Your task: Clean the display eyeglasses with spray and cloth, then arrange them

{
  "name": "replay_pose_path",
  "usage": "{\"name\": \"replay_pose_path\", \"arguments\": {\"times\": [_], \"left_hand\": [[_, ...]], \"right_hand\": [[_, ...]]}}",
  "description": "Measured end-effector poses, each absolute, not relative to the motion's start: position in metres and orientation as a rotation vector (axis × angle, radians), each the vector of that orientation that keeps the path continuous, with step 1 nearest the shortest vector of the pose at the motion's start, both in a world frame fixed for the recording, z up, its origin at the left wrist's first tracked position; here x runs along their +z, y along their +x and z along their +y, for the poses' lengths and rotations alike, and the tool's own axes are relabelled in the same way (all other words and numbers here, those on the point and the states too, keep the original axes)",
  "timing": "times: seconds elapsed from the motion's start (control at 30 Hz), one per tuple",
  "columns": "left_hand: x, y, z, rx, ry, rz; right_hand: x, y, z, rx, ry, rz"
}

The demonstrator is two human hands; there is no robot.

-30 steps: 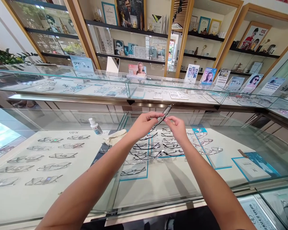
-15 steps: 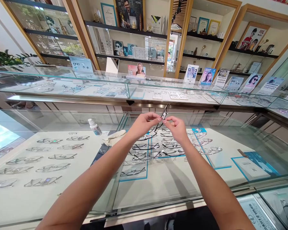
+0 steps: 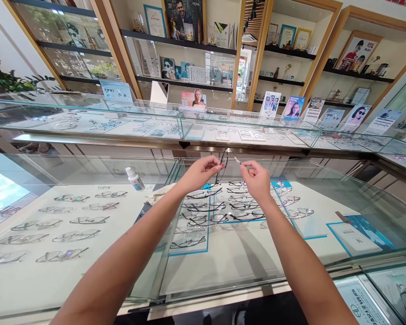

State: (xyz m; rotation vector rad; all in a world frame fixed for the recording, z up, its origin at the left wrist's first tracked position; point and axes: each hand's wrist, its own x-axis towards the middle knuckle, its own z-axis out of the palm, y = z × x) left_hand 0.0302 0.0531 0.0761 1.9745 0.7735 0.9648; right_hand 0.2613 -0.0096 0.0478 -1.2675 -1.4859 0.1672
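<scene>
At 6 o'clock, the worktop's (image 3: 237, 292) near edge; spray bottle (image 3: 135, 179) at your left grip's (image 3: 201, 174) 9 o'clock, well apart | since half a second ago: your right grip (image 3: 257, 180) has shifted toward 3 | left pinched closed on glasses (image 3: 225, 158), 12 o'clock; right pinching their temple (image 3: 235, 157)

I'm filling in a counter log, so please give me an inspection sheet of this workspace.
Surface: glass display case, rows of display frames showing through it.
Job's things: dark-framed eyeglasses, held up above the case, one temple spread outward.
Clutter: white spray bottle, upright; pale cloth, partly hidden by the left arm.
Hands: left hand, fingers gripping the frame; right hand, fingers pinching the spread temple near its end.
Cables: nothing seen.
Surroundings: second display case opposite, standing cards on top, wall shelves beyond.
</scene>
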Motion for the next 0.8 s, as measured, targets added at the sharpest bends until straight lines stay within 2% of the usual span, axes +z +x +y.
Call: {"name": "replay_pose_path", "arguments": {"times": [0.13, 0.3, 0.43, 0.63, 0.8], "left_hand": [[0.084, 0.017, 0.057, 0.893, 2.133, 0.886], [0.093, 0.003, 0.057, 0.802, 2.226, 0.969], [0.094, -0.002, 0.059, 0.761, 2.147, 0.924], [0.095, 0.011, 0.05, 0.885, 1.98, 0.83], [0.099, 0.024, 0.032, 0.853, 2.071, 0.799]], "right_hand": [[0.045, 0.275, -0.007, -0.368, -1.355, -1.613], [0.043, 0.284, -0.001, -0.604, -1.408, -1.623], [0.045, 0.285, -0.001, -0.556, -1.417, -1.632], [0.05, 0.265, -0.015, -0.396, -1.322, -1.518], [0.047, 0.237, -0.026, 0.134, -1.19, -1.499]]}}
